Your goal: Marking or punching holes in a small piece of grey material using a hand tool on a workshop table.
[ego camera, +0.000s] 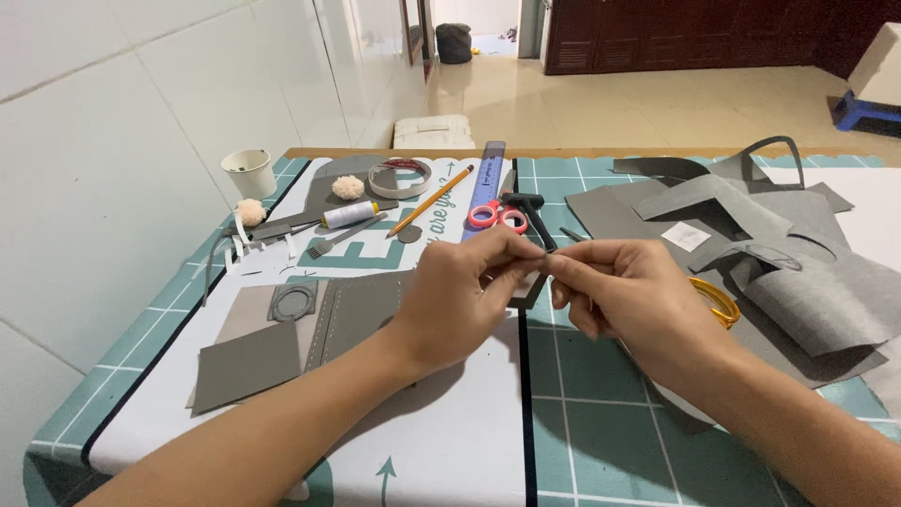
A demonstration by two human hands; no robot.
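1. Left hand (pixel 465 286) and right hand (pixel 615 282) meet above the middle of the bench (pixel 450 441), fingertips almost touching.
2. Both pinch a small grey felt piece (pixel 530 289) between thumb and fingers. It hangs down in the gap between the hands, so each hand is closed narrow on it.
3. Whether there's a needle in the right hand is too small to tell.
4. Just beyond the hands: red-handled scissors (pixel 497 216), a blue ruler (pixel 486 188) and a yellow pencil (pixel 432 200).
5. Left side has flat grey felt panels (pixel 282 333), a spool of white thread (pixel 349 214) and a white cup (pixel 250 173).
6. Right side is a heap of grey felt sheets (pixel 788 253), with a yellow tape measure (pixel 715 300) poking out beside the right wrist.
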